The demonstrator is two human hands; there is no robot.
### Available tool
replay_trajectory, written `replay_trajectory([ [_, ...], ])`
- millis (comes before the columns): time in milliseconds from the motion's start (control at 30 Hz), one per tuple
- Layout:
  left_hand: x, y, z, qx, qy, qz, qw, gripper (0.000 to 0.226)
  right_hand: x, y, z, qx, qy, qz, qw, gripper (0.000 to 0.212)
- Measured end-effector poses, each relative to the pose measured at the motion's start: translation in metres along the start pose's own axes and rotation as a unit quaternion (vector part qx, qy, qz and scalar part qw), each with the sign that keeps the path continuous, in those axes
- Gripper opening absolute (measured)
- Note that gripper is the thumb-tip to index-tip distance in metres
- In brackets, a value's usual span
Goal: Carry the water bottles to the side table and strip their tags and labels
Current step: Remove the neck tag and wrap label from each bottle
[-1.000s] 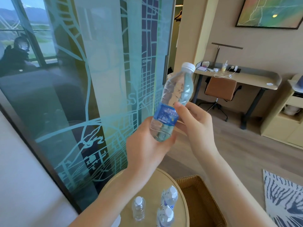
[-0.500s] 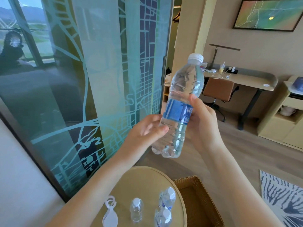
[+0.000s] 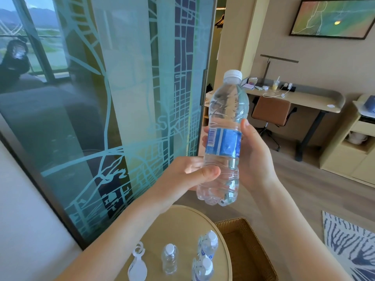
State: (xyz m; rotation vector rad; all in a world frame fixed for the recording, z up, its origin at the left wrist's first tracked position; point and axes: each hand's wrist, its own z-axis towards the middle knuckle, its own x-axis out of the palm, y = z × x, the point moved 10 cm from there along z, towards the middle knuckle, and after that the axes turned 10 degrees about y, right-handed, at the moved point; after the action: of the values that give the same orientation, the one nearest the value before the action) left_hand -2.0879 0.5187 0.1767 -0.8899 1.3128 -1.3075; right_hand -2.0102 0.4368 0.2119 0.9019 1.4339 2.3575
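Four water bottles are in view: one in the hands and three standing on the round side table (image 3: 178,226). The held bottle (image 3: 227,106) is in the air above the table's far edge, nearly upright, with clear water inside, one white cap (image 3: 233,76) on top and one blue label (image 3: 223,142) still wrapped round its middle. The right hand (image 3: 255,155) is curled round it from behind at label height, thumb at the label's right edge and fingertips showing at the left edge. The left hand (image 3: 188,175) grips the lower body, thumb laid across the front just under the label. Of the three bottles on the table, all capped and upright, one bare bottle (image 3: 169,258) has no label, and just to its right stand two with blue labels, the farther labelled bottle (image 3: 209,247) and the nearer labelled bottle (image 3: 203,268), close together. One white tag (image 3: 138,266) lies flat left of the bare bottle. One woven basket (image 3: 253,260) sits against the table's right side.
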Motion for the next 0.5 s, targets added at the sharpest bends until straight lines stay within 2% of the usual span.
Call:
replay_trajectory([
  [67, -0.001, -0.003, -0.003, 0.02, -0.025, 0.004, 0.999, 0.031, -0.001, -0.001, -0.001, 0.013, -0.002, -0.025, 1.0, 0.052],
  [167, -0.001, -0.004, -0.006, 0.044, -0.049, -0.005, 0.998, 0.028, -0.011, 0.005, -0.009, 0.011, -0.061, -0.121, 0.991, 0.044],
  [300, -0.008, -0.008, -0.011, 0.061, -0.085, 0.011, 0.994, 0.022, -0.001, 0.023, -0.028, -0.045, -0.089, -0.253, 0.962, 0.024],
  [500, -0.009, -0.005, -0.01, 0.046, -0.108, 0.008, 0.993, 0.017, 0.015, 0.027, -0.033, -0.067, -0.102, -0.34, 0.932, 0.034],
])
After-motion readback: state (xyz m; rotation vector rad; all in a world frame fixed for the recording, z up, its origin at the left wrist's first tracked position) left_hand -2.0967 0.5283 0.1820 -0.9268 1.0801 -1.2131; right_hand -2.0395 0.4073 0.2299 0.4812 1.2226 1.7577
